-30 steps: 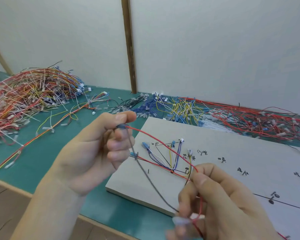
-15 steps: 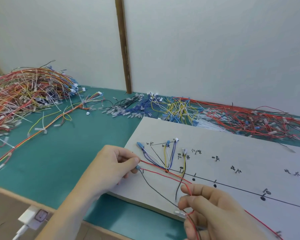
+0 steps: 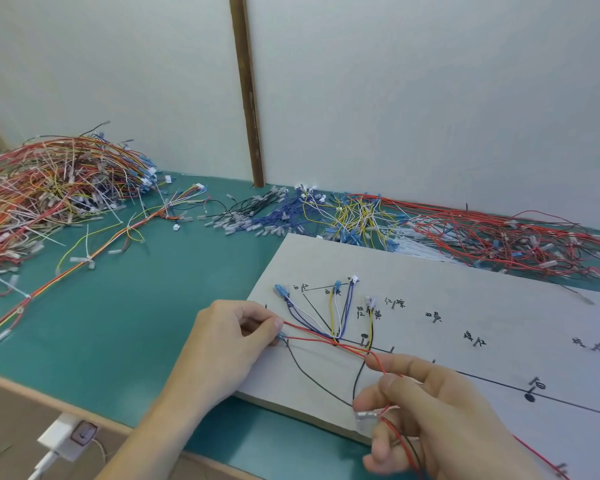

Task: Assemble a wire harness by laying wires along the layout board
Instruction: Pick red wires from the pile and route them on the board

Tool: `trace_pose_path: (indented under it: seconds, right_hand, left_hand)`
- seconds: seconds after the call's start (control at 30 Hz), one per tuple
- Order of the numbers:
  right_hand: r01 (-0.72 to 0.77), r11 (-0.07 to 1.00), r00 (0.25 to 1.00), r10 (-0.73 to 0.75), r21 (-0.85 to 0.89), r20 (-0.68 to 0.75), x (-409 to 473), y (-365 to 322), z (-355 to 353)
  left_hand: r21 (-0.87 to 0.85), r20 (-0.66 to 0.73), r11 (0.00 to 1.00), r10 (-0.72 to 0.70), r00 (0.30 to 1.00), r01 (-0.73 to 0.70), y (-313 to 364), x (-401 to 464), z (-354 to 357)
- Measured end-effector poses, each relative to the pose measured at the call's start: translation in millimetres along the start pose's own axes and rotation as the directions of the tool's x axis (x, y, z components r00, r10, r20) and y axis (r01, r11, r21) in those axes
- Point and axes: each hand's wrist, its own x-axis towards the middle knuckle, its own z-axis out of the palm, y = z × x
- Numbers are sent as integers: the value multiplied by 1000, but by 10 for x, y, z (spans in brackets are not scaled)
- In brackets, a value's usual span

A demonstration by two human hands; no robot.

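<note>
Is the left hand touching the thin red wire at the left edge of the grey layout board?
Touching. The head view shows the left hand pinching the thin red wire between thumb and forefinger.

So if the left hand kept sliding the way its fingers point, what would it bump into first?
Probably the bunch of wires gathered at a nail on the layout board. The left hand points right across the board; depth is hard to judge.

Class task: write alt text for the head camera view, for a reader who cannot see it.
Two bare hands stretch thin red and black wires across a pale grey layout board: the left hand pinches their ends at the board's left edge, the right hand grips them nearer the camera. Loose coloured wire heaps lie behind on the green table.
</note>
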Motion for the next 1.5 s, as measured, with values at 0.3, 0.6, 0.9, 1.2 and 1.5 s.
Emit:
trace_pose_path:
  seconds: [0.3,0.6,0.9,1.2,1.5]
  right_hand:
    - [-2,991,997,-8,-133,-73,-98,7,-33]
    - [214,774,957,-290,-596,-33,-395,129,15]
    - [395,569,906,-374,-721,200,-563,-14,136]
    - [350,301,577,-815,-887,-49,-465,300,143]
    - [2,941,991,-47,339,124,-511,45,-127]
  left_hand:
    - [470,27,866,183,983,-174,84,-23,58]
    - [306,73,877,366,928,-370,-45,-159,147]
    - [208,112,915,328,938,-345,-16,-194,106]
    - [205,139,921,307,941,-331,-9,-166,82]
    - [211,147,918,309,940,-335,-29,-145,64]
